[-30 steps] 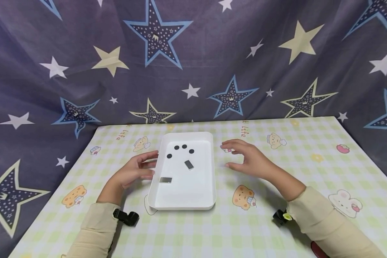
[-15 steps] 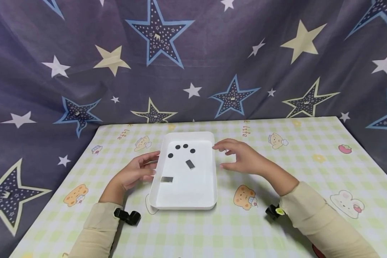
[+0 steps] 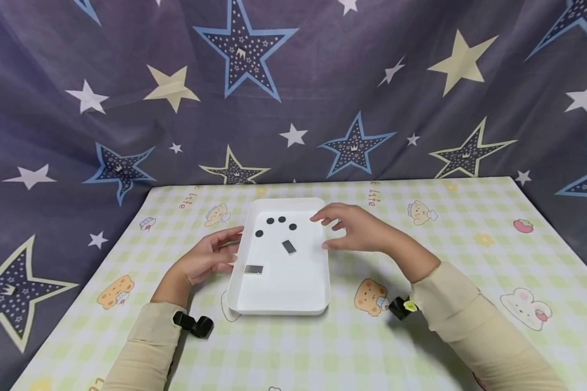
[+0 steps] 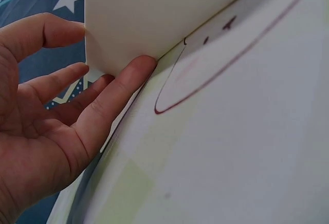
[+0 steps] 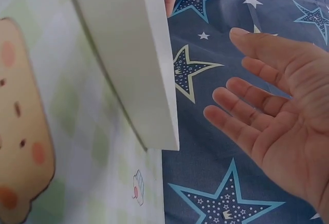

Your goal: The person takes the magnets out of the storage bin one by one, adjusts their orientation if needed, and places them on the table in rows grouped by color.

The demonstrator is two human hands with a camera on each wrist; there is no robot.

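A white rectangular tray [image 3: 283,290] lies on the table. Toward its far end are several small black discs [image 3: 270,221]. Two flat rectangular pieces, dark and silvery, also lie inside: one tilted piece [image 3: 289,247] near the middle and one piece [image 3: 253,269] by the left wall. My left hand [image 3: 206,258] is at the left side, its loosely bent fingers touching the outer wall [image 4: 144,23] in the left wrist view. My right hand [image 3: 364,228] hovers at the right rim, fingertips over the edge; the right wrist view shows this hand [image 5: 277,106] holding nothing, apart from the wall [image 5: 128,70].
A pale green checked tablecloth [image 3: 293,353] with cartoon prints covers the table. Behind it hangs a dark curtain [image 3: 313,81] with stars. A black wrist camera [image 3: 194,325] sits on the left cuff and another camera [image 3: 401,307] on the right cuff.
My right hand has moved left, from beside the tray to its right rim. My left hand stays at the left wall, and the tray and its pieces keep their places.
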